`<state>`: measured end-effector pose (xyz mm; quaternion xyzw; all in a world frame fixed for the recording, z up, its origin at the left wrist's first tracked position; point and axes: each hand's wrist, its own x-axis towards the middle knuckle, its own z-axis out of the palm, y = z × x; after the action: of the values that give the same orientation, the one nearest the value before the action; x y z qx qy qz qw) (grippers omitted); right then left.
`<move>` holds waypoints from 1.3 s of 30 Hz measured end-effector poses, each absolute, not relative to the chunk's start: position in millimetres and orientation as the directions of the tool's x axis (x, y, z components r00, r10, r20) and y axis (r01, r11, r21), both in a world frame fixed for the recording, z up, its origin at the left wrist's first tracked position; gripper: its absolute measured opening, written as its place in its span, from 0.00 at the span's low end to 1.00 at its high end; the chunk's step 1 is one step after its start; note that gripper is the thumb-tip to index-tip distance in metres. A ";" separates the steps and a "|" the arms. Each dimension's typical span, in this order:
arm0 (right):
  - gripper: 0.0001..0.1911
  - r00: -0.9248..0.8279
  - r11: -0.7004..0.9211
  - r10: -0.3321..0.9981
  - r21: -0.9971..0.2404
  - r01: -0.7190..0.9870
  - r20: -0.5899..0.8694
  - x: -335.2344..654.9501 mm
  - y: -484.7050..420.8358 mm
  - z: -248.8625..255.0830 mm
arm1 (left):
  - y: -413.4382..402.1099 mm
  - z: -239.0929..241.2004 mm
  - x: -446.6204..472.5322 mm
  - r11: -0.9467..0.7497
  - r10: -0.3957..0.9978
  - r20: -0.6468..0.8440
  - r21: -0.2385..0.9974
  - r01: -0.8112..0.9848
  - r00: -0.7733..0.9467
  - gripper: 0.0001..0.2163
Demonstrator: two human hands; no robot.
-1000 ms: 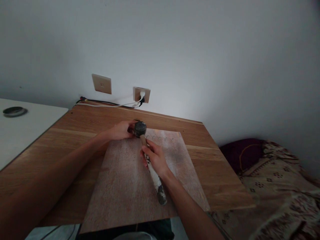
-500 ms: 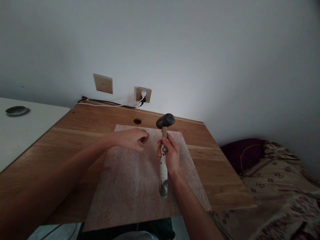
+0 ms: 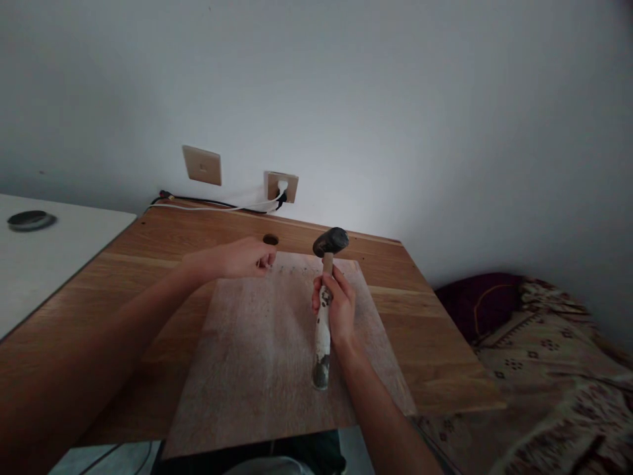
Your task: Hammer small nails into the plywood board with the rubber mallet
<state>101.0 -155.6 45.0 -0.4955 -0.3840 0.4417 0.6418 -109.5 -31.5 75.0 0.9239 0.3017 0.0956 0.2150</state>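
My right hand (image 3: 337, 305) is wrapped round the upper handle of a rubber mallet (image 3: 323, 336). Its black head points up, away from me, and white, chipped paint covers much of the handle. Under the mallet lies a thin, pale reddish-brown board (image 3: 237, 369). Small dark specks or holes dot the far part of this board. At its far left corner is my left hand (image 3: 242, 257), with fingers curled together; whatever may be between them is hidden or too small to make out.
The board rests on a wooden desktop (image 3: 430, 356) with a round hole (image 3: 270, 239) near the back. Cables (image 3: 212, 206) run along the wall to a socket (image 3: 289, 187). A white table (image 3: 59, 264) adjoins at left; patterned bedding (image 3: 539, 376) lies at right.
My left hand has moved left and back from mid-board to the far left corner. A small shiny bit seen below it earlier no longer shows. The mallet has barely shifted.
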 end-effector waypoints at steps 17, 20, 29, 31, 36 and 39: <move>0.10 0.240 0.087 0.969 -0.990 -0.111 0.058 91.8 -159.4 39.8 | -12.7 55.1 -122.5 -0.716 0.598 0.011 0.457 0.528 0.802 0.07; 0.10 0.225 0.093 0.972 -0.989 -0.112 0.066 90.4 -160.0 40.4 | -11.6 51.6 -121.2 -0.717 0.606 0.034 0.455 0.528 0.795 0.07; 0.10 0.050 -0.012 0.999 -0.981 -0.196 -0.022 86.8 -158.6 37.4 | -3.6 43.8 -127.6 -0.617 0.578 0.003 0.656 0.434 0.816 0.12; 0.11 -0.033 -0.068 0.997 -0.972 -0.226 -0.063 83.6 -157.2 35.1 | -1.3 41.9 -129.9 -0.560 0.596 -0.013 0.709 0.427 0.803 0.14; 0.14 -0.145 -0.112 0.986 -0.972 -0.205 -0.083 70.2 -154.7 34.1 | 4.4 34.1 -133.0 -0.503 0.604 -0.027 0.763 0.406 0.797 0.15; 0.14 -0.165 -0.099 0.984 -0.976 -0.195 -0.066 63.3 -153.3 34.4 | 4.5 31.1 -134.2 -0.472 0.618 0.007 0.803 0.364 0.786 0.18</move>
<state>63.3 -153.3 34.4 -0.4259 -0.4634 0.6065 0.4858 -134.2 4.5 31.1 0.8447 0.2906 0.1499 0.4237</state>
